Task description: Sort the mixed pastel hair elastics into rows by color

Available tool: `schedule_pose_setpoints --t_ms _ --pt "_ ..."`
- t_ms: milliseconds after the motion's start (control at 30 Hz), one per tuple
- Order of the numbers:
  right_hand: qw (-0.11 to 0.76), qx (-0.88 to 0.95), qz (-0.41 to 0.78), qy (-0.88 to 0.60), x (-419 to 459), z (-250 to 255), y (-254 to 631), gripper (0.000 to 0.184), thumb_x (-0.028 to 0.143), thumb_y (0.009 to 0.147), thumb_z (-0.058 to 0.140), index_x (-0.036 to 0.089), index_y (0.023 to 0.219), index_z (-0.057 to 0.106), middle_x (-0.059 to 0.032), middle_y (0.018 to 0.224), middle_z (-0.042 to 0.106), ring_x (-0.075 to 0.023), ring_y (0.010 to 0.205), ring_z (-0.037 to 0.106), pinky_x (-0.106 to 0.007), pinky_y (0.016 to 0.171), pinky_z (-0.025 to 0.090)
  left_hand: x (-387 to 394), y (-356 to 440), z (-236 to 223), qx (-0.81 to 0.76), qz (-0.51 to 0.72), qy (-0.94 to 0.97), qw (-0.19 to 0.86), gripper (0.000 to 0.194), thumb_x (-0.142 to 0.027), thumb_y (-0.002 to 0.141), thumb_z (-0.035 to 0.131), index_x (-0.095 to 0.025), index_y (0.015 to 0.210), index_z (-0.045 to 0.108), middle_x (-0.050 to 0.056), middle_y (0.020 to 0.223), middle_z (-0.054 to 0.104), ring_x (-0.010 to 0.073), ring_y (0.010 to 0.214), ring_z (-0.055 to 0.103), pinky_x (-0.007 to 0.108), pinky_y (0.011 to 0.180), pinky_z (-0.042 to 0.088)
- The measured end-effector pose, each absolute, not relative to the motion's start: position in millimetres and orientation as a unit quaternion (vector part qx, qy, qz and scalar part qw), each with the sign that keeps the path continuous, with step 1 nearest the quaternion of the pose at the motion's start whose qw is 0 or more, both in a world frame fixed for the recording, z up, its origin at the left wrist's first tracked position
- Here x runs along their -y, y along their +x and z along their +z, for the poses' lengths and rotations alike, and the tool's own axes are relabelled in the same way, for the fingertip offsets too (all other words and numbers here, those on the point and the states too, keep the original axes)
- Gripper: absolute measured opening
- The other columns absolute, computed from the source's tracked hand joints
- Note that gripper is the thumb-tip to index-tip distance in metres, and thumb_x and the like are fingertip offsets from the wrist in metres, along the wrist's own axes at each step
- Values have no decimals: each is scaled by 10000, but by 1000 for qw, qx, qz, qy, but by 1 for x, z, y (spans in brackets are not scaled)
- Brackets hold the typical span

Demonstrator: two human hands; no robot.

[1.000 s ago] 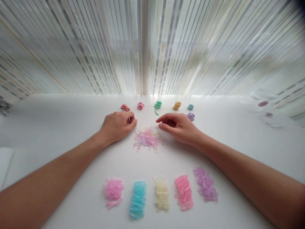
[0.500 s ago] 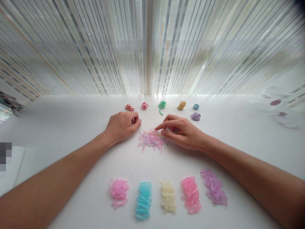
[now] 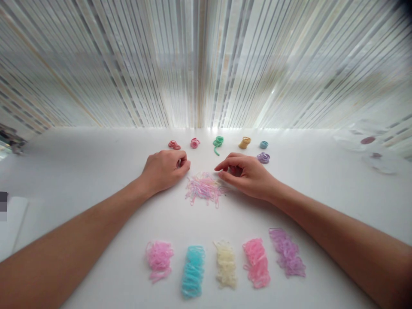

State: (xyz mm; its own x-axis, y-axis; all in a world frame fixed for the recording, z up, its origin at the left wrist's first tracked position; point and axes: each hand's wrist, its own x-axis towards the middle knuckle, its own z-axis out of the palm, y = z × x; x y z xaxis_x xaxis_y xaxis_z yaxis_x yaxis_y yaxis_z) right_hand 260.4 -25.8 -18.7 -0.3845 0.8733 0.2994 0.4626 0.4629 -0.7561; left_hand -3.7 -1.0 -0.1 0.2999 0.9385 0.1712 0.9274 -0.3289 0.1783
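A loose heap of mixed pastel rubber bands (image 3: 204, 189), mostly pink and lilac, lies on the white table (image 3: 125, 274) between my hands. My left hand (image 3: 167, 169) rests just left of the heap, fingers curled and thumb against the index finger; whatever may be inside is hidden. At the heap's upper right, my right hand (image 3: 243, 174) is bent with a small gap between thumb and index finger. No band shows between those two fingertips.
Nearer me lie bunches of bands: light pink (image 3: 160, 261), turquoise (image 3: 193, 271), cream (image 3: 226, 264), bright pink (image 3: 256, 262) and purple (image 3: 287, 252). Farther back sit small coils in red (image 3: 174, 145), pink (image 3: 195, 143), green (image 3: 218, 142), yellow (image 3: 244, 142), blue (image 3: 264, 144) and violet (image 3: 263, 158). A striped curtain (image 3: 199, 64) hangs behind.
My right index fingertip has lifted off the heap and drawn back a little up and to the right, toward the thumb. The left hand stays in place.
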Motion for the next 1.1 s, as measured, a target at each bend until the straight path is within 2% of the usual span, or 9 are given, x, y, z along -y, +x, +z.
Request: schedule_pose_setpoints --t_ms 200,533,833,1100 --pt "308 805 286 -419 27 -15 258 180 294 886 714 185 937 848 -45 870 671 -95 605 478 -280 590 385 1 -3 0 -580 116 806 16 297 -449 938 493 -232 820 658 37 856 759 230 790 666 348 643 342" --pt "299 810 295 -409 27 -12 256 126 243 872 715 168 867 816 -40 848 672 -102 633 494 -272 604 382 0 -4 0 -580 116 806 12 299 -460 941 495 -236 815 648 35 838 744 233 780 655 347 640 334" --pt "341 767 343 -422 24 -17 258 144 300 819 729 168 806 783 -27 809 629 -100 617 440 -278 562 339 0 -4 0 -579 115 807 14 300 -458 944 496 -239 830 668 36 848 750 239 790 663 352 651 361" --pt "383 729 355 -443 23 -16 258 213 366 805 735 158 800 782 -31 755 622 -117 621 445 -294 550 325 0 -3 0 -580 117 806 20 286 -448 939 498 -241 811 649 27 835 742 236 772 650 351 647 327"
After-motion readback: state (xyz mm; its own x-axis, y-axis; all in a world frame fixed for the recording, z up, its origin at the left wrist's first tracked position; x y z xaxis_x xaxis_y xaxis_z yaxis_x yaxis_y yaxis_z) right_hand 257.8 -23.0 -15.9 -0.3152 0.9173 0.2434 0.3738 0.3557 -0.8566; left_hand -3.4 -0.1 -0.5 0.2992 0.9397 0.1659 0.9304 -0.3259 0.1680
